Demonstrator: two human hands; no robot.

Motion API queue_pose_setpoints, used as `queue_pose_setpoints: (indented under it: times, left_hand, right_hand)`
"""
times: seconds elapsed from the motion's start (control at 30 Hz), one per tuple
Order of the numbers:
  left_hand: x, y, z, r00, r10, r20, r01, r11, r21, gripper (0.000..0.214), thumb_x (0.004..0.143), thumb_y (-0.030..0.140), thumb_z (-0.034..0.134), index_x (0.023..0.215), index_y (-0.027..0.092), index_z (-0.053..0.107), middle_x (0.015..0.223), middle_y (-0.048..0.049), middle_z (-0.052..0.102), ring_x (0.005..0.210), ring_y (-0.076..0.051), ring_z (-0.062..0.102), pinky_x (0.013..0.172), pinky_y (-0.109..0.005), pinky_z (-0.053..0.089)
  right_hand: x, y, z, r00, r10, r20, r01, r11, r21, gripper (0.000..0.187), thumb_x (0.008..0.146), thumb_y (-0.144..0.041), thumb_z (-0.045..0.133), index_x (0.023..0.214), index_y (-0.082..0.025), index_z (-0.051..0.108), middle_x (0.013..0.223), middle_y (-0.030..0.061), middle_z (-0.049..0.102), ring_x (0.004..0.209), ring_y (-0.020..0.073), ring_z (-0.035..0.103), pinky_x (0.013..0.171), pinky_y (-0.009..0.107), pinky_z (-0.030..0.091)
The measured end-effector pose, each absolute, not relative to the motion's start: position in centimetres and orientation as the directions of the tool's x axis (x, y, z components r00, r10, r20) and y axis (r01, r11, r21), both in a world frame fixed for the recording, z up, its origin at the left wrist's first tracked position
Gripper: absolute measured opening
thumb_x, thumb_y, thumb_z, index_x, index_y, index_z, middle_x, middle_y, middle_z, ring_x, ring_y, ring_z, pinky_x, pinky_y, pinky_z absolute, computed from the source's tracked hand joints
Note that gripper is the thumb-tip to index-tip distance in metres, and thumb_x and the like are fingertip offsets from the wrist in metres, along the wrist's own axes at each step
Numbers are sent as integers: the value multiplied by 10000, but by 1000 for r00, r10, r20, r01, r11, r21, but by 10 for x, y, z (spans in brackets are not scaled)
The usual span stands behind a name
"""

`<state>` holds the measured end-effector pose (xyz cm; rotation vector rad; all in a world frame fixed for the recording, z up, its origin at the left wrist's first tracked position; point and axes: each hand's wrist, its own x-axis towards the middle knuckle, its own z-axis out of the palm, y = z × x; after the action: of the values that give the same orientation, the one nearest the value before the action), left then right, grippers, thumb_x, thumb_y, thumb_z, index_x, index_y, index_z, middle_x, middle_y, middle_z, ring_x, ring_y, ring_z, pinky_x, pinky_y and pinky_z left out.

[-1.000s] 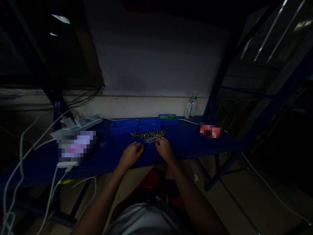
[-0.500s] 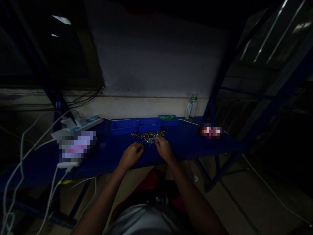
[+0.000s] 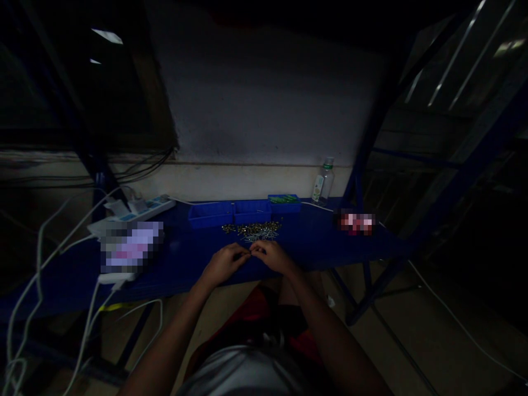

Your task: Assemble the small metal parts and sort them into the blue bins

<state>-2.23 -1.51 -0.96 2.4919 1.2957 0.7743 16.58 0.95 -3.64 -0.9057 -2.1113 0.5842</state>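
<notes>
Over the front of the blue table [image 3: 181, 258], my left hand [image 3: 225, 263] and my right hand [image 3: 272, 256] meet fingertip to fingertip. Both are closed in a pinch. Whatever lies between the fingers is too small and dark to make out. Just beyond the fingertips is a loose pile of thin silvery pins or screws [image 3: 259, 235]. Behind it spreads a heap of small brass-coloured pieces [image 3: 251, 227], with a smaller cluster [image 3: 228, 227] at its left.
Two blue trays [image 3: 210, 214] and a blue box with green pieces [image 3: 284, 203] line the back. A clear bottle [image 3: 324, 182] stands at the right rear, near a blurred red item [image 3: 355, 222]. At left are a power strip [image 3: 144, 210], white cables and a blurred object [image 3: 132, 247].
My right hand has drawn back from the silvery pile, moving left and nearer to me. My left hand has shifted slightly right, and its fingertips now meet the right hand's.
</notes>
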Motion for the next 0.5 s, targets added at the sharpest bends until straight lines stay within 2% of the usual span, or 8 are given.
queue_pose_setpoints:
  times: [0.13,0.27,0.5]
  left_hand:
    - [-24,-12,-13,459,816,351,690,-577,438,229,816,362,481,850,227,662,883,-17,638,808,-164,589,706,-233,418]
    - [-26,-10,-15,425,841,335,703,-540,463,248,825,362,459,852,222,661,892,-23,643,797,-167,597,719,-239,422]
    - [-28,-9,-15,335,871,359,663,-489,567,294,829,386,440,856,182,649,843,-31,666,746,-168,598,689,-239,431]
  right_hand:
    - [165,10,-36,-476,756,448,394,640,-660,138,818,-211,524,916,-188,618,870,2,646,768,105,582,717,209,418]
    - [164,12,-37,-418,778,469,443,625,-642,159,806,-241,553,943,-188,617,874,16,641,776,114,574,727,223,417]
    - [164,11,-38,-380,784,491,497,620,-607,163,810,-276,542,920,-190,627,848,19,643,728,112,563,696,220,415]
